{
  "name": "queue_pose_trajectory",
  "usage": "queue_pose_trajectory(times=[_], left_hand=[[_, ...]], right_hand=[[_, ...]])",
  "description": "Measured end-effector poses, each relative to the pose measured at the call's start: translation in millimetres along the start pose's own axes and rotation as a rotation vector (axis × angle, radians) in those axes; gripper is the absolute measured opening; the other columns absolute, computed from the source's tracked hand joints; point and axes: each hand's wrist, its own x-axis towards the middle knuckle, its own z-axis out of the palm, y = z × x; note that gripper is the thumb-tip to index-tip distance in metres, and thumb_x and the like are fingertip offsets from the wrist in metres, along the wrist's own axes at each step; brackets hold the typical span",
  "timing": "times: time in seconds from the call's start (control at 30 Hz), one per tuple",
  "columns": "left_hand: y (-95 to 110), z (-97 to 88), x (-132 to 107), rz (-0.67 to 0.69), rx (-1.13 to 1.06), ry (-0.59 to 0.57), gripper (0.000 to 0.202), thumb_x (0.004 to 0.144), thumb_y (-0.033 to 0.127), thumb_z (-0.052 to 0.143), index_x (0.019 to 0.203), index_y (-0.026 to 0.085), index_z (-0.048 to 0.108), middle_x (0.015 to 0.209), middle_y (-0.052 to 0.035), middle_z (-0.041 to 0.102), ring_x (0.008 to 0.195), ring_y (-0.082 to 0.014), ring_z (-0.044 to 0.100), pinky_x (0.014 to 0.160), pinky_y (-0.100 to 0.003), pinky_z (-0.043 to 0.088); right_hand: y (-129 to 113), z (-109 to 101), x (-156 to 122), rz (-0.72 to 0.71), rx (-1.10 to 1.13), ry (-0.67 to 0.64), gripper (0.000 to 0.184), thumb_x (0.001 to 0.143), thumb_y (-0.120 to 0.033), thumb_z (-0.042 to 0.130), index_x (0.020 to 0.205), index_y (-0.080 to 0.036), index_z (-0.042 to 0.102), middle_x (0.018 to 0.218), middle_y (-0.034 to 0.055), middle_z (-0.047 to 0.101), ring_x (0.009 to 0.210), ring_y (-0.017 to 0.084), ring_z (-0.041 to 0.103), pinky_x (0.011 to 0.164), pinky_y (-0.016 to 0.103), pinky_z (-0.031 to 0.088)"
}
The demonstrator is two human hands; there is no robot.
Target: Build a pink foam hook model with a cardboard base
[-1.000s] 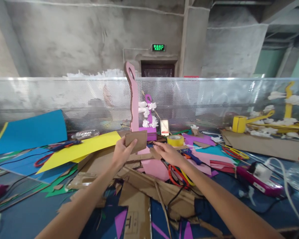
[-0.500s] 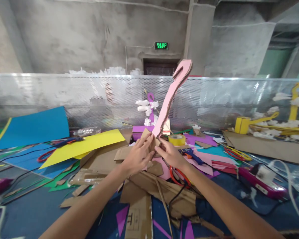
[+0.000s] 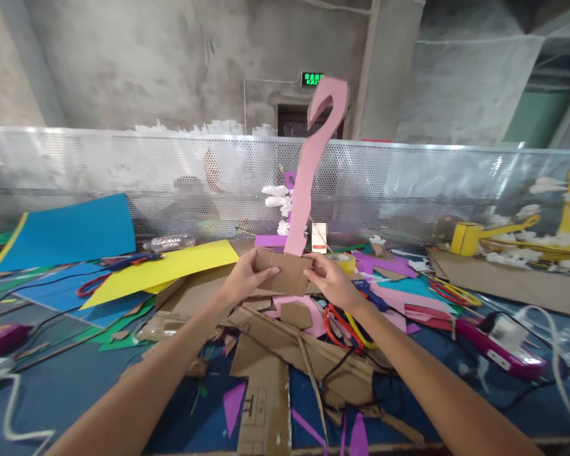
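A tall pink hooked cutout (image 3: 308, 177), cardboard-edged and swan-neck shaped, stands upright out of a small brown cardboard base (image 3: 285, 273). My left hand (image 3: 251, 273) grips the base's left side, thumb on the front face. On the right side, my right hand (image 3: 327, 277) pinches the same base between thumb and fingers. Both hands hold it above the cluttered table. Behind the cutout, a purple hooked piece with white tufts (image 3: 278, 201) is partly hidden. Under the hands lie brown cardboard scraps (image 3: 308, 354) and pink sheet pieces.
Yellow card (image 3: 171, 269) and blue sheets (image 3: 71, 237) lie left. Red-handled scissors (image 3: 339, 329), a blue glue gun (image 3: 373, 294) and a tape roll (image 3: 344, 261) are near my right hand. A magenta power strip (image 3: 501, 348) sits right. A perforated metal panel (image 3: 171, 171) stands behind.
The pink cutout has swung from leaning right to nearly upright, its front turned toward me. My hands have moved apart to the two sides of the cardboard base.
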Motion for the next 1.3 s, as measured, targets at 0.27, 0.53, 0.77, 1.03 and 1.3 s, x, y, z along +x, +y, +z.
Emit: queue_pose_trajectory(times=[0.27, 0.53, 0.77, 1.03, 1.3], left_hand=[[7, -2.1, -1, 0.051, 0.323, -0.022, 0.045, 0.073, 0.033, 0.085, 0.116, 0.025, 0.073, 0.107, -0.0079, 0.076, 0.097, -0.029, 0.071, 0.093, -0.045, 0.055], [6, 2.5, -1, 0.138, 0.523, 0.045, 0.03, 0.082, 0.041, 0.077, 0.105, 0.022, 0.075, 0.118, -0.0093, 0.074, 0.11, -0.0285, 0.069, 0.101, -0.042, 0.051], [2, -22.8, 7, 0.016, 0.543, 0.15, 0.032, 0.081, 0.046, 0.071, 0.1, 0.02, 0.072, 0.104, -0.0083, 0.077, 0.093, -0.0283, 0.072, 0.088, -0.04, 0.054], [-21, -56.8, 13, 0.014, 0.648, 0.258, 0.03, 0.082, 0.048, 0.067, 0.094, 0.021, 0.071, 0.099, -0.0089, 0.076, 0.091, -0.0291, 0.07, 0.085, -0.042, 0.052], [-36, -57.6, 16, 0.021, 0.614, 0.207, 0.033, 0.078, 0.052, 0.069, 0.092, 0.022, 0.069, 0.102, -0.0087, 0.074, 0.096, -0.0303, 0.068, 0.092, -0.045, 0.05]], right_hand=[[6, 0, 2, 0.05, -0.013, 0.082, 0.026, 0.078, -0.029, 0.077, 0.102, -0.02, 0.07, 0.095, 0.0078, 0.08, 0.093, 0.027, 0.076, 0.087, 0.045, 0.061], [9, 8, 0, -0.031, -0.122, 0.029, 0.026, 0.086, -0.03, 0.071, 0.109, -0.019, 0.069, 0.103, 0.0081, 0.079, 0.098, 0.025, 0.076, 0.09, 0.04, 0.061], [-4, -12, 5, -0.104, -0.233, 0.081, 0.035, 0.094, -0.041, 0.063, 0.121, -0.02, 0.065, 0.111, 0.0116, 0.076, 0.104, 0.024, 0.074, 0.09, 0.038, 0.059], [-7, -99, 6, 0.192, -1.048, -0.005, 0.018, 0.094, -0.025, 0.055, 0.102, -0.019, 0.069, 0.095, 0.0073, 0.077, 0.085, 0.02, 0.071, 0.074, 0.027, 0.049], [-2, -142, -9, 0.645, -1.168, -0.249, 0.058, 0.063, -0.024, 0.087, 0.119, -0.026, 0.072, 0.074, -0.0006, 0.071, 0.055, 0.017, 0.062, 0.052, 0.025, 0.042]])
